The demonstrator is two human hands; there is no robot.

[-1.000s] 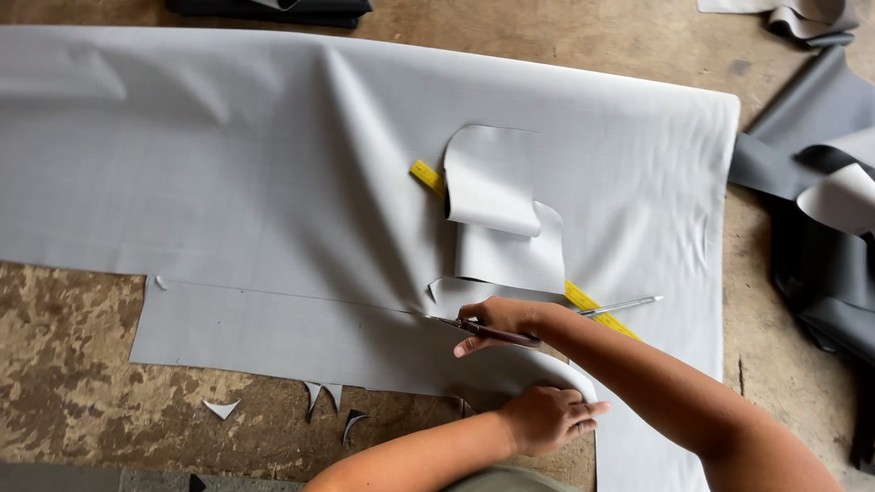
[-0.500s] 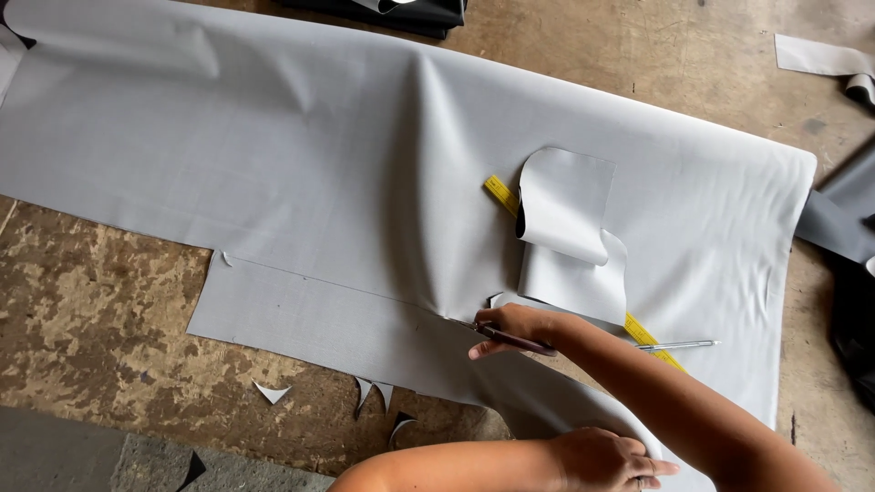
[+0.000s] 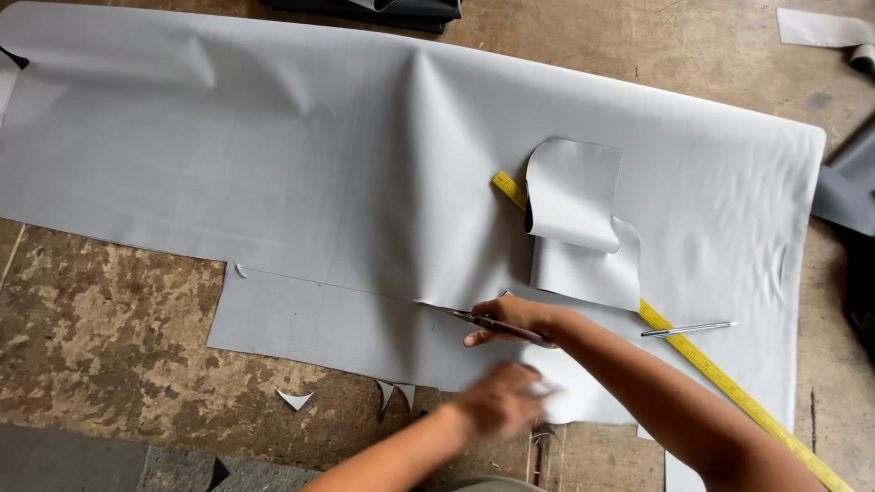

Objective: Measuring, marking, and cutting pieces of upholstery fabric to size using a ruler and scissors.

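I am leaning over a big grey sheet [image 3: 365, 164] that is lying spread across the worn floor [image 3: 100, 310]. My right hand [image 3: 512, 319] is reaching in from the near right, forearm stretched out low over the material, knuckles up and fingers curled closed around the handles of the scissors [image 3: 483, 322]. The blades are pointing left, their tips sitting at a slit in the sheet where a lower strip is parting from the main piece. My left hand [image 3: 499, 401] is hovering just nearer than the right one, coming in from the near edge with the wrist bent; it is blurred, so I cannot tell whether its fingers are spread or gripping, though something pale is showing at the fingertips.

Just beyond my right hand a curled grey offcut [image 3: 574, 219] is resting on the sheet, its top edge rolling over. A yellow measuring tape [image 3: 711, 364] is running diagonally beneath it, from the middle of the sheet toward the near right corner. A slim metal pen-like tool [image 3: 688, 328] is lying beside the tape, to the right of my wrist. Small triangular scraps [image 3: 294, 398] are lying on the floor along the sheet's near edge, to the left of my hands.
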